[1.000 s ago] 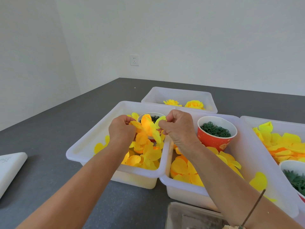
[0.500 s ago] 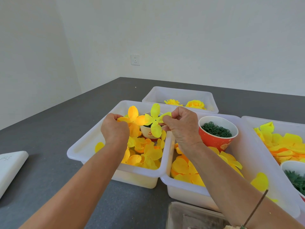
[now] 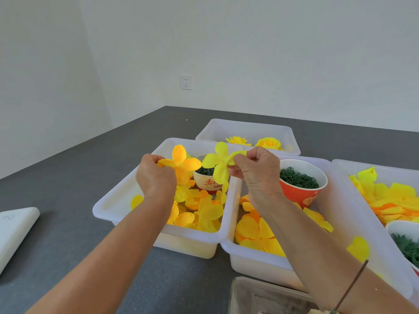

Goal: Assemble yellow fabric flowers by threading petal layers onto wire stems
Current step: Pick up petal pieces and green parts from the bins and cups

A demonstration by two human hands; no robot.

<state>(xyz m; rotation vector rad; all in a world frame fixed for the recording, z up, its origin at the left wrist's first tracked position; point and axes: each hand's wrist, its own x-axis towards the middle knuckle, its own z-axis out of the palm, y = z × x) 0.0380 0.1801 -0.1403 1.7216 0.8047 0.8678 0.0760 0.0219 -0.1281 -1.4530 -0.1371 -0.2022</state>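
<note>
My left hand (image 3: pixel 155 175) pinches an orange-yellow four-petal layer (image 3: pixel 180 164) by one petal, held up over the left white bin (image 3: pixel 118 207). Beside it, my right hand (image 3: pixel 257 171) pinches a lemon-yellow four-petal layer (image 3: pixel 218 163) by its right petal. The two layers hang apart, a small gap between them. Loose petal layers (image 3: pixel 199 209) lie heaped in the left bin and larger ones (image 3: pixel 256 234) in the middle bin (image 3: pixel 256 259). No wire stem shows in either hand.
A white paper cup (image 3: pixel 207 181) of green parts stands in the left bin, a red cup (image 3: pixel 301 182) of green rings in the middle bin. Finished flowers (image 3: pixel 268 142) lie in the far bin (image 3: pixel 247 130). Another petal bin (image 3: pixel 385 175) is right; a white box (image 3: pixel 15 230) left.
The two petal layers, bunched together between my hands a second ago, have been pulled apart and lifted slightly; each hand now holds one spread-out layer.
</note>
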